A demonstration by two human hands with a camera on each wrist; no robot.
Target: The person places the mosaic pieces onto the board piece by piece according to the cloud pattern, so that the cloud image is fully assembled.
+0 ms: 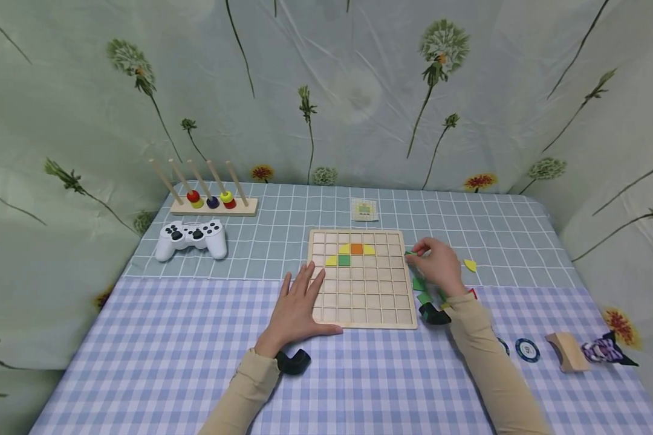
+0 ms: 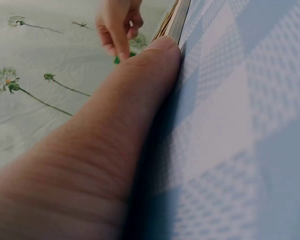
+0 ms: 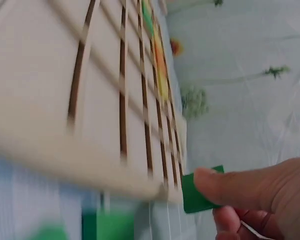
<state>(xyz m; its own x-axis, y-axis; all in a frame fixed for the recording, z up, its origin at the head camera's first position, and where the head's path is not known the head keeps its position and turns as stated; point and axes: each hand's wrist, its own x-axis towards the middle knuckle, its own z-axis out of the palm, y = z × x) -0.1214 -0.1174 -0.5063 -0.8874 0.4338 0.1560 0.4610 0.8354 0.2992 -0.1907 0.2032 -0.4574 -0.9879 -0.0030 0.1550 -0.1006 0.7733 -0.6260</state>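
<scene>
While the right hand [image 1: 438, 266] sits just off the 3 o'clock edge of the wooden grid board [image 1: 363, 279], thumb and fingers are pinched on a small green tile [image 3: 200, 192], held at the board's edge, not in any cell. Just under that hand, approx 5 o'clock off the board, lie more green pieces [image 1: 421, 291] w/ a bit of red by the wrist; a lone yellow piece [image 1: 470, 264] lies on the cloth at 3 o'clock, apart from the hand.

Left hand [image 1: 299, 305] lies flat, fingers straight and spread, holding nothing; it presses the board's 8 o'clock corner, thumb along the near edge.

On the board, upper middle: orange tile [image 1: 357, 248] flanked by yellow curved pieces, w/ another green square [image 1: 344, 260] and a yellow piece one row nearer.

At 12 o'clock beyond the board lies a pattern card [image 1: 364, 209]; print too small to read. At 10 o'clock: white game controller [image 1: 191, 238], behind it a peg rack [image 1: 213, 204] w/ coloured beads. Blue round token [image 1: 527, 350] at 4 o'clock has white marking, illegible; wooden block [image 1: 567, 351] beside it.
</scene>
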